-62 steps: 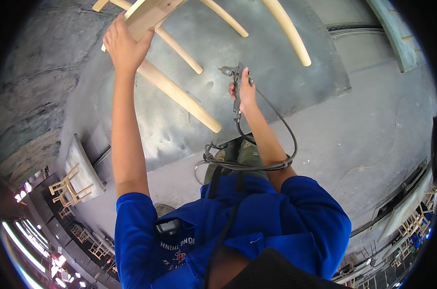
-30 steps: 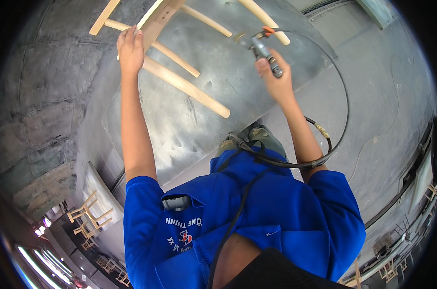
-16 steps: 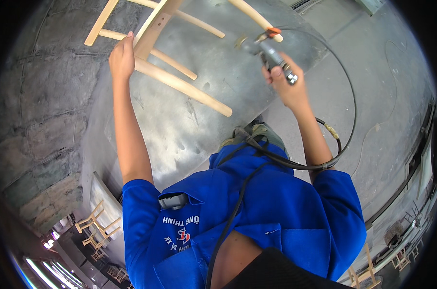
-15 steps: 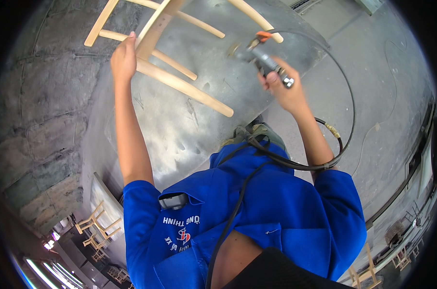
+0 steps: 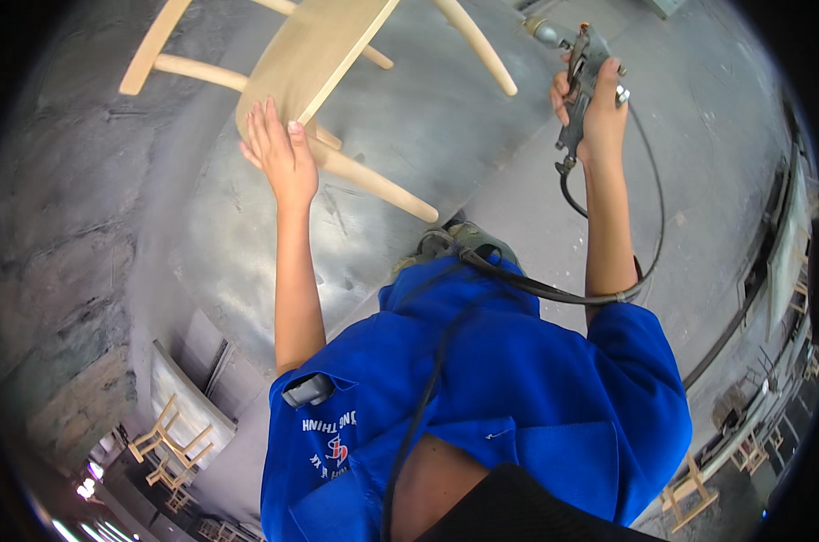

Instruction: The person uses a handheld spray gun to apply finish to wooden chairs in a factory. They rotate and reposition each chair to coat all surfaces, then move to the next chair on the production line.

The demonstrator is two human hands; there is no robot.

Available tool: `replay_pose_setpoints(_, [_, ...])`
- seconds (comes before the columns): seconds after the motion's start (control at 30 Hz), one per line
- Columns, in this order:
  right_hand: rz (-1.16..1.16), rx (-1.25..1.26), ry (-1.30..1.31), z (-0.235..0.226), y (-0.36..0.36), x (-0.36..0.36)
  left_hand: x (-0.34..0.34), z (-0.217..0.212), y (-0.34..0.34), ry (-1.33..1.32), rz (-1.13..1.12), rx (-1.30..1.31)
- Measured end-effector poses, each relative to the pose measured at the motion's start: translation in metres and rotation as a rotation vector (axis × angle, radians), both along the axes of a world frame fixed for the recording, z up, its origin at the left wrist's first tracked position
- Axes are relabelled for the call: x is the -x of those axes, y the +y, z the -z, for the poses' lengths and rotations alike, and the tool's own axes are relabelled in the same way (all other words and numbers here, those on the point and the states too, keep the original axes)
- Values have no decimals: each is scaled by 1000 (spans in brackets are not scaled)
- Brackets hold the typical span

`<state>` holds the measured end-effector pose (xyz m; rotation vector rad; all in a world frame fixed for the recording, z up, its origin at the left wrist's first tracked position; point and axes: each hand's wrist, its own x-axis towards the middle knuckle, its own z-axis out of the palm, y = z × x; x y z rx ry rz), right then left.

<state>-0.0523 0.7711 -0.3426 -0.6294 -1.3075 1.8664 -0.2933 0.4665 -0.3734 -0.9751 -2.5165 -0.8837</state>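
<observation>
A pale wooden chair (image 5: 326,54) lies tipped on a grey metal-topped surface (image 5: 373,163), its legs pointing toward me and to the right. My left hand (image 5: 283,155) rests flat on the near end of the chair's seat, fingers stretched out and the thumb by the edge. Off to the right, apart from the chair, my right hand (image 5: 603,108) is wrapped round the grip of a spray gun (image 5: 588,56). The gun's round front end faces up and left. A dark hose (image 5: 567,190) runs down from its handle.
The black hose (image 5: 554,294) loops past my right forearm and across my waist. A rough dark wall (image 5: 57,226) stands at the left. More wooden chairs (image 5: 167,434) stand at the lower left, and another chair (image 5: 689,492) is at the lower right.
My right hand has carried the spray gun up and right, away from the chair. The chair has turned so its seat face shows, and my left hand has shifted from its edge onto the seat.
</observation>
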Motion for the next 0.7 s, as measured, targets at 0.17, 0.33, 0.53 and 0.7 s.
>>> replay_pose_setpoints(0.17, [155, 249, -159, 38, 20, -39, -28, 32, 13, 182, -90, 104])
replay_pose_setpoints(0.33, [299, 342, -345, 96, 9, -92, -41, 33, 15, 166, -67, 73])
replay_pose_setpoints(0.53, [431, 496, -384, 152, -9, -133, -50, 41, 13, 136, -50, 40])
replay_pose_setpoints(0.7, [514, 537, -501, 171, -43, -156, -81, 71, 6, 124, 10, 109])
